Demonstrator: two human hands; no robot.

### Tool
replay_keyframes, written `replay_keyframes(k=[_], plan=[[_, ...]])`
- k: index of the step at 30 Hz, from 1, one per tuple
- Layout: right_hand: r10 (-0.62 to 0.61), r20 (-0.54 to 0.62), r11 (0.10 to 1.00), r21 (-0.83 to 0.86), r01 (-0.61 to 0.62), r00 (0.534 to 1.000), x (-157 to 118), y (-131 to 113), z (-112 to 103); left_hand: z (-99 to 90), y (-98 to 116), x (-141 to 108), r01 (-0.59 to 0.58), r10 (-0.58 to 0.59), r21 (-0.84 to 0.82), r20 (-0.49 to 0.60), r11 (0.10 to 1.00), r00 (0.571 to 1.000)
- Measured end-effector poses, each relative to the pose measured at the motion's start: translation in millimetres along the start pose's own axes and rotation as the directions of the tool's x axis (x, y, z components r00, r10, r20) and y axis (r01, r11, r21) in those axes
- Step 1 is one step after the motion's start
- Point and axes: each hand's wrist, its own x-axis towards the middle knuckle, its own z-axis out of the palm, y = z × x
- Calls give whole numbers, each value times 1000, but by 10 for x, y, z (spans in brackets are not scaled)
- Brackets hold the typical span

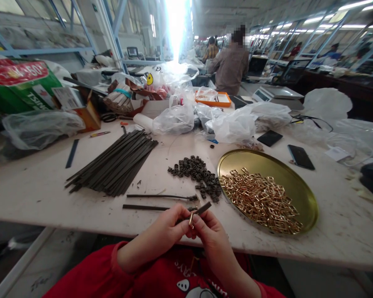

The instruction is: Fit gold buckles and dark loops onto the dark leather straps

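From my view, the gold buckle (pixel 191 220) sits between my two hands at the table's (pixel 93 209) near edge, a dark strap (pixel 204 208) beside it. My left hand (pixel 178 223) pinches at the buckle, fingers curled; my right hand (pixel 209 231) closes thumb and fingers on the strap. Both forearms angle inward from the red sleeves (pixel 112 269), meeting at the fingertips.

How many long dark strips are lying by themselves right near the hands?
2. The upper strip lies just beyond the left hand; the lower strip lies nearer, partly behind that hand. Hands may hide more.
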Motion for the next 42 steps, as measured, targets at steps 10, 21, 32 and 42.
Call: replay_keyframes(k=[10,21,32,42], plan=[[-421,-4,740,-580,341,907,-12,50,-105,23,-107,5,141,-147,-93,-60,986,987],[-252,273,762,-536,364,928,-19,-243,-211,61,-114,-40,156,-160,-36,-163,987,974],[-118,370,782,-537,316,922,21,-276,-303,116,-210,-20,125,-112,73,-164,989,980],[104,235,960,-279,-35,967,47,-169,-353,115,-207,-38,111,-106,48,-103,993,989]])
